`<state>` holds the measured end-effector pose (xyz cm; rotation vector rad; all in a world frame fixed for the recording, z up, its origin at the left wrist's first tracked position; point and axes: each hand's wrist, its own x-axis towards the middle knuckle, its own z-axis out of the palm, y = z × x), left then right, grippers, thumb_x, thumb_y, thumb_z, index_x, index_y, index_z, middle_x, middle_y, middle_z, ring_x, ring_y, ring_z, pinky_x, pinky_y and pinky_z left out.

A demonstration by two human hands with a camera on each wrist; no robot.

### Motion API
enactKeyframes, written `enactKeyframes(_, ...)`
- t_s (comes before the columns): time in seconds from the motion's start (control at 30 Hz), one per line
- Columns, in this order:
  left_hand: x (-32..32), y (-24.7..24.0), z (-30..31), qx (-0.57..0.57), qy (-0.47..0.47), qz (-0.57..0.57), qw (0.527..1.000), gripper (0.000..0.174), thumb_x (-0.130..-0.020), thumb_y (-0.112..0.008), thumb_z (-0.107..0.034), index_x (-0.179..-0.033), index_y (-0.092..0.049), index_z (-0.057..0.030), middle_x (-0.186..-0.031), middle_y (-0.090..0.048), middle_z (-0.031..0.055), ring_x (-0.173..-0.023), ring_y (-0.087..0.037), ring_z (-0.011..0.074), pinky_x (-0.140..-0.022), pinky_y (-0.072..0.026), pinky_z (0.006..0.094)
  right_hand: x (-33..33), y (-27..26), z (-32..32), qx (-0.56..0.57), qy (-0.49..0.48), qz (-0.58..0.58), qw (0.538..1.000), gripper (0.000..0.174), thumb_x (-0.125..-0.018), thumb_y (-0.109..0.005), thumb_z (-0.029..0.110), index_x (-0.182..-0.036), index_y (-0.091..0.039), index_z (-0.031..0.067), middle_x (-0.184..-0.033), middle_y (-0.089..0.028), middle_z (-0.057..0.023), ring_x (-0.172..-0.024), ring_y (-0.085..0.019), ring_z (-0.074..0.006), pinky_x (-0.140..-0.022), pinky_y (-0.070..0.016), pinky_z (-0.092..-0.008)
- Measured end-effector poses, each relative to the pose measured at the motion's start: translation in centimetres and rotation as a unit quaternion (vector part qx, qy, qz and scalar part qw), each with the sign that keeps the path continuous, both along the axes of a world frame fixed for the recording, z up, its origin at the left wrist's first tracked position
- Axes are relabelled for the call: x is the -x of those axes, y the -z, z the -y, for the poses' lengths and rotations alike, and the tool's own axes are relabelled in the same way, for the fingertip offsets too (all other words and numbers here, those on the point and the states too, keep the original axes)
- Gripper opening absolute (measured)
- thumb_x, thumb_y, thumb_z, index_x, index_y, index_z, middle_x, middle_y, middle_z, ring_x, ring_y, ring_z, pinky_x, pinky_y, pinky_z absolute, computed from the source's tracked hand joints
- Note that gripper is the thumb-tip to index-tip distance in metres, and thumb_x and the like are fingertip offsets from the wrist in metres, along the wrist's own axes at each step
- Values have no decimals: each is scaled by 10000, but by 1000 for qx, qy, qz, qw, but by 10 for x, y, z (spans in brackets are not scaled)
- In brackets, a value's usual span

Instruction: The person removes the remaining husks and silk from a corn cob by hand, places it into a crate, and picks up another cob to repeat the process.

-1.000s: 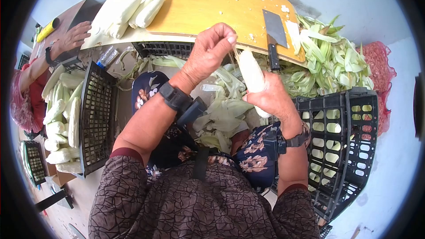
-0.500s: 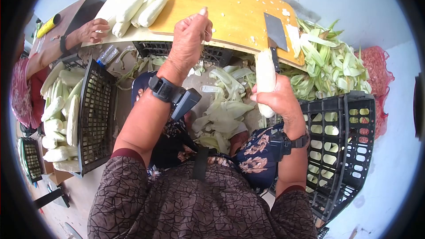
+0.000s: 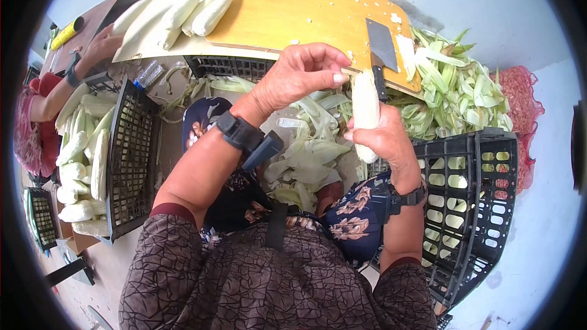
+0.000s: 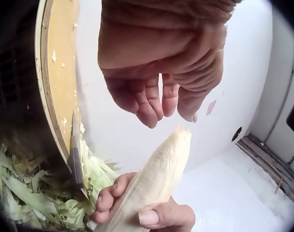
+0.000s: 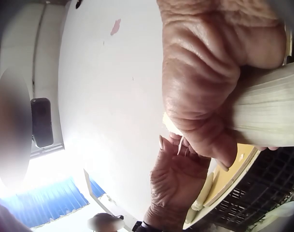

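My right hand (image 3: 389, 137) grips a pale ear of corn (image 3: 367, 110), stood nearly upright with its tip toward the board. In the left wrist view thin inner husk wraps the ear (image 4: 156, 174), and a short frayed tuft shows at its end. My left hand (image 3: 302, 73) is just beside that tip, thumb and fingers apart and loosely bent. The right wrist view shows the left palm (image 5: 178, 181) beyond the right hand. A cleaver (image 3: 381, 43) lies on the yellow board (image 3: 293, 12), its black handle past the edge, behind the ear.
Several ears (image 3: 211, 15) lie at the board's left. At far left, another person's hand (image 3: 104, 46) is at an ear (image 3: 131, 15), above a crate (image 3: 131, 159) of corn. Husks (image 3: 458, 79) heap at right behind a black crate (image 3: 452, 201); more husks (image 3: 306, 159) lie between my knees.
My left hand went from the ear's tip away to the left and up, then came back beside it. The ear turned more upright. At far left an ear has appeared by the other person's hand.
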<state>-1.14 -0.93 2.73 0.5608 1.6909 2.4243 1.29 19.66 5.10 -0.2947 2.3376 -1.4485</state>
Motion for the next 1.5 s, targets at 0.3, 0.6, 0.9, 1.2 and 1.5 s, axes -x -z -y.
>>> enactKeyframes(0.3, 0, 12, -9, 21, -6, -62, 998, 153, -773, -648, 16, -921, -640, -23, -887, -578, 1, -833, -548, 69, -752, -464, 212, 3, 5, -1, -15, -23, -7, 1000, 295, -604, -688, 33, -868, -574, -34, -764, -607, -61, -697, -586, -140, -632, -467, -275)
enactKeyframes(0.6, -3, 10, -9, 52, -74, -104, 990, 105, -775, -646, 6, -875, -641, -26, -877, -578, 18, -807, -544, 79, -729, -456, 217, 3, 10, -1, -27, -18, 1, 999, 303, -606, -690, 48, -870, -576, -45, -763, -610, -68, -688, -589, -144, -626, -467, -274)
enactKeyframes(0.9, -6, 10, -11, 135, -104, -91, 981, 84, -819, -615, -67, -794, -550, -19, -796, -545, 6, -747, -492, 66, -673, -423, 216, 0, 5, 5, -10, -18, 9, 1000, 267, -601, -694, 51, -828, -586, -38, -735, -609, -67, -664, -588, -147, -608, -465, -275)
enactKeyframes(1.2, -3, 16, -13, 101, -88, -110, 985, 119, -881, -534, -130, -811, -495, -42, -767, -486, -24, -707, -417, 56, -643, -376, 207, 1, 4, 8, -27, -31, 5, 999, 225, -590, -688, 47, -782, -596, -24, -693, -612, -65, -634, -586, -142, -591, -466, -274)
enactKeyframes(1.5, -3, 15, -14, 88, -78, -103, 988, 108, -890, -504, -131, -819, -492, -50, -764, -478, -26, -692, -407, 54, -631, -364, 202, 2, 7, 5, -57, -46, -33, 997, 191, -587, -684, 65, -733, -597, -24, -660, -611, -68, -611, -577, -142, -581, -460, -279)
